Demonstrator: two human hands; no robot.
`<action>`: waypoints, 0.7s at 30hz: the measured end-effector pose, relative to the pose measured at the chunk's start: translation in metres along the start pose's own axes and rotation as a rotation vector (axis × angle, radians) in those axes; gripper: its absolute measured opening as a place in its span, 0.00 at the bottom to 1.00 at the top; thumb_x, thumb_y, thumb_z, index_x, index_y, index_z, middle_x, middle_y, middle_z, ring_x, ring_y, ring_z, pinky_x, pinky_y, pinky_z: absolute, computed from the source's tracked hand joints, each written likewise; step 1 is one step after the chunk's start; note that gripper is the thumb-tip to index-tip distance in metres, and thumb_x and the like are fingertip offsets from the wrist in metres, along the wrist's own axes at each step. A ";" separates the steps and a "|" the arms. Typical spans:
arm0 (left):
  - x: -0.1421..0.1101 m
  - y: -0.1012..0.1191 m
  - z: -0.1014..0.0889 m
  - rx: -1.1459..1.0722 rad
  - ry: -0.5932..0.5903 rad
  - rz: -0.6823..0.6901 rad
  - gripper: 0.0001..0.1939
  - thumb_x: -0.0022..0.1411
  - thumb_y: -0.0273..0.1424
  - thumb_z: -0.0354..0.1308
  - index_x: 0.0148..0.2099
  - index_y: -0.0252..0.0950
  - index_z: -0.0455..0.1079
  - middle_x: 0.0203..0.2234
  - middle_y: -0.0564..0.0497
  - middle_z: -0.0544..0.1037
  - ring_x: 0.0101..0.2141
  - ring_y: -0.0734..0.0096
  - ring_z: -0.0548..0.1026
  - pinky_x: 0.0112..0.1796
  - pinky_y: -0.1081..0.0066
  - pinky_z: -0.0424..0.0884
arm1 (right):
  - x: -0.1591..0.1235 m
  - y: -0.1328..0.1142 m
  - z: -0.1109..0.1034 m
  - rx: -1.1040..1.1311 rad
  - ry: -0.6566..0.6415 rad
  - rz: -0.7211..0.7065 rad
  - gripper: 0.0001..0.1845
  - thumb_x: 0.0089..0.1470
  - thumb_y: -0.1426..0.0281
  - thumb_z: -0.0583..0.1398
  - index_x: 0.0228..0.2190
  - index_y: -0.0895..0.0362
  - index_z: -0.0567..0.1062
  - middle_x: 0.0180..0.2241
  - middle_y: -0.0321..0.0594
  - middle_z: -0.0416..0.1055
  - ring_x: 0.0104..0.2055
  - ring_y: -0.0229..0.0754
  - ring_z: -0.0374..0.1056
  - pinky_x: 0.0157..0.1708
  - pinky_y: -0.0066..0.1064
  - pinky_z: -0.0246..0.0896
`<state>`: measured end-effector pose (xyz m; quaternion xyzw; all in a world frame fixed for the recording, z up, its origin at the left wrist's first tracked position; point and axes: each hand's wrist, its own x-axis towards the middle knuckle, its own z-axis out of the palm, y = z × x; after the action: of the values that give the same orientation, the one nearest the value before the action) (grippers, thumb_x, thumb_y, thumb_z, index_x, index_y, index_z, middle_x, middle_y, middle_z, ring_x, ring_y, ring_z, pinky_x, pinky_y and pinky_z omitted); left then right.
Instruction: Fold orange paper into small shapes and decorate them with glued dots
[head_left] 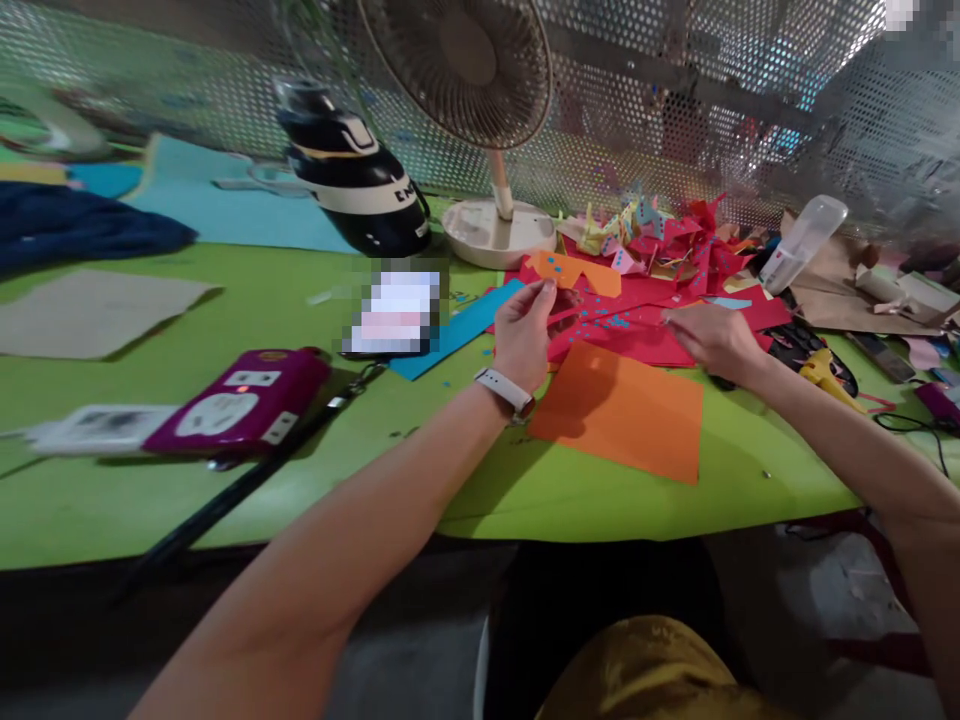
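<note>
My left hand (525, 335), with a white watch band (505, 390) at its wrist, is closed in a pinch over the red paper (645, 345). Whatever lies between its fingers I cannot make out. Right behind its fingertips is an orange paper piece (592, 275) with blue dots. Further right, my right hand (716, 338) is closed, fingertips pressed together at the red paper; anything in them is too small to name. Small blue dots (615, 322) are scattered on the red paper between both hands. A larger orange sheet (626, 410) lies flat nearer to me.
Folded paper figures (697, 240) are heaped behind the red paper. A fan (499, 235), dark bottle (367, 195), phone (394, 315), blue paper strip (457, 330) and purple power bank (244, 400) stand or lie leftward. At right are a clear bottle (806, 245) and yellow-handled tool (829, 378).
</note>
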<state>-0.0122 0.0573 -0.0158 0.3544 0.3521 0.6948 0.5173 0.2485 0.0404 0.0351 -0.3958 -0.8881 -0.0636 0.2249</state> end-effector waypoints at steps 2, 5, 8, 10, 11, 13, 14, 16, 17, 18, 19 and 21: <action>0.000 0.000 0.000 0.000 -0.007 -0.001 0.08 0.61 0.38 0.65 0.34 0.40 0.74 0.31 0.50 0.82 0.35 0.67 0.82 0.37 0.67 0.78 | 0.012 -0.004 -0.007 0.124 0.166 0.137 0.14 0.65 0.67 0.53 0.44 0.55 0.77 0.40 0.45 0.80 0.42 0.47 0.77 0.44 0.42 0.73; -0.002 0.001 0.001 0.010 -0.021 -0.015 0.09 0.60 0.38 0.65 0.34 0.40 0.74 0.31 0.50 0.82 0.35 0.66 0.82 0.38 0.65 0.78 | 0.027 -0.007 0.001 0.388 0.277 0.317 0.08 0.59 0.68 0.57 0.37 0.55 0.76 0.35 0.40 0.78 0.38 0.44 0.76 0.41 0.38 0.73; -0.003 0.001 0.002 0.015 -0.023 -0.044 0.09 0.59 0.39 0.66 0.36 0.39 0.73 0.31 0.50 0.81 0.36 0.65 0.82 0.40 0.64 0.78 | 0.032 -0.010 0.021 0.486 0.229 0.459 0.04 0.52 0.70 0.60 0.32 0.56 0.75 0.31 0.40 0.77 0.34 0.44 0.75 0.38 0.36 0.72; -0.004 0.001 0.002 0.008 -0.025 -0.057 0.10 0.58 0.39 0.67 0.36 0.39 0.73 0.30 0.50 0.81 0.36 0.65 0.82 0.39 0.65 0.78 | 0.033 -0.011 0.030 0.466 0.194 0.521 0.05 0.52 0.69 0.60 0.31 0.57 0.76 0.31 0.42 0.78 0.34 0.44 0.75 0.38 0.36 0.72; -0.004 0.001 0.002 0.002 -0.026 -0.061 0.10 0.58 0.38 0.67 0.36 0.39 0.73 0.30 0.50 0.81 0.36 0.65 0.82 0.39 0.65 0.77 | 0.034 -0.012 0.031 0.435 0.167 0.537 0.06 0.53 0.68 0.60 0.31 0.58 0.76 0.31 0.42 0.78 0.34 0.45 0.75 0.38 0.36 0.71; -0.004 0.001 0.002 -0.006 -0.029 -0.063 0.10 0.57 0.39 0.67 0.35 0.39 0.73 0.30 0.50 0.81 0.36 0.65 0.82 0.38 0.66 0.77 | 0.035 -0.011 0.029 0.359 0.081 0.564 0.09 0.54 0.66 0.61 0.30 0.58 0.78 0.30 0.43 0.78 0.33 0.46 0.75 0.37 0.36 0.70; -0.004 0.001 0.002 -0.008 -0.030 -0.062 0.10 0.57 0.39 0.68 0.35 0.39 0.73 0.30 0.50 0.81 0.36 0.64 0.82 0.38 0.66 0.78 | 0.035 -0.009 0.027 0.328 0.033 0.579 0.10 0.55 0.65 0.61 0.29 0.59 0.78 0.28 0.44 0.78 0.32 0.46 0.75 0.36 0.36 0.69; -0.004 0.001 0.002 -0.009 -0.031 -0.057 0.11 0.56 0.40 0.68 0.35 0.39 0.73 0.30 0.50 0.81 0.37 0.64 0.82 0.38 0.65 0.78 | 0.037 -0.005 0.022 0.315 -0.042 0.608 0.12 0.55 0.65 0.61 0.27 0.59 0.79 0.25 0.43 0.77 0.30 0.45 0.74 0.33 0.34 0.68; -0.004 0.001 0.003 -0.008 -0.033 -0.057 0.12 0.56 0.40 0.68 0.35 0.39 0.72 0.31 0.50 0.81 0.37 0.63 0.82 0.38 0.65 0.78 | 0.038 -0.003 0.021 0.329 -0.058 0.615 0.12 0.55 0.65 0.62 0.27 0.60 0.80 0.24 0.42 0.77 0.29 0.44 0.74 0.32 0.33 0.68; -0.005 0.001 0.003 -0.006 -0.034 -0.060 0.12 0.56 0.40 0.68 0.35 0.39 0.72 0.31 0.49 0.81 0.38 0.63 0.82 0.38 0.64 0.78 | 0.039 -0.001 0.021 0.350 -0.059 0.614 0.11 0.54 0.65 0.62 0.27 0.60 0.80 0.23 0.41 0.77 0.28 0.43 0.73 0.31 0.32 0.68; -0.005 0.001 0.003 0.000 -0.035 -0.063 0.12 0.56 0.40 0.68 0.35 0.39 0.72 0.31 0.49 0.82 0.38 0.63 0.82 0.38 0.64 0.78 | 0.040 0.001 0.022 0.376 -0.050 0.607 0.10 0.54 0.66 0.63 0.27 0.60 0.80 0.23 0.41 0.77 0.28 0.42 0.74 0.31 0.31 0.68; -0.006 0.001 0.003 0.018 -0.033 -0.073 0.13 0.55 0.41 0.68 0.35 0.39 0.72 0.31 0.49 0.82 0.38 0.63 0.82 0.38 0.65 0.78 | 0.042 0.003 0.026 0.423 -0.023 0.589 0.08 0.52 0.67 0.64 0.27 0.59 0.80 0.23 0.40 0.77 0.28 0.42 0.74 0.30 0.30 0.69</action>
<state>-0.0088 0.0517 -0.0147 0.3573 0.3624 0.6664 0.5449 0.2167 0.0779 0.0301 -0.5801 -0.7320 0.1935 0.3003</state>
